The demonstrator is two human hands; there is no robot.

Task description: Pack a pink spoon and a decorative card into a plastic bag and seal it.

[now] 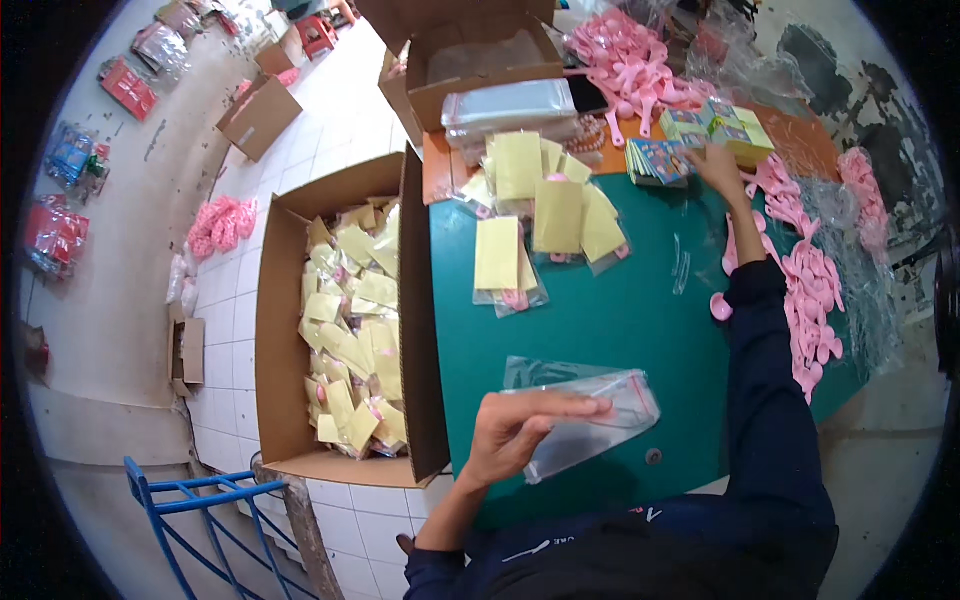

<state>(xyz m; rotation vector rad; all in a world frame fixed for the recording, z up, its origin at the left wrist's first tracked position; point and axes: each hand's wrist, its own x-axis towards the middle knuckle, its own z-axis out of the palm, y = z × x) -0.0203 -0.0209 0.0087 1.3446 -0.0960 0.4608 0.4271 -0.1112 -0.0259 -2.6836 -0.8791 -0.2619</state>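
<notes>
My left hand (508,432) lies over clear plastic bags (590,445) near the table's front edge. Its fingers are stretched out flat across the top bag, which has a red line along its flap. At the far right, my right hand (718,172) has its fingers closed at the edge of a colourful card beside a fanned pile of blue cards (655,163). Stacked yellow-edged cards (745,140) stand just beyond that hand. Pink plastic spoons (805,290) lie along my right forearm. Filled packets with pale yellow cards (555,215) are piled at the table's far left.
Left of the green table (600,320), a large open cardboard box (425,330) holds many filled packets. Another open box (480,75), stacked clear bags (508,103) and a heap of pink spoons (630,55) occupy the far end. A blue metal frame (205,490) stands at lower left.
</notes>
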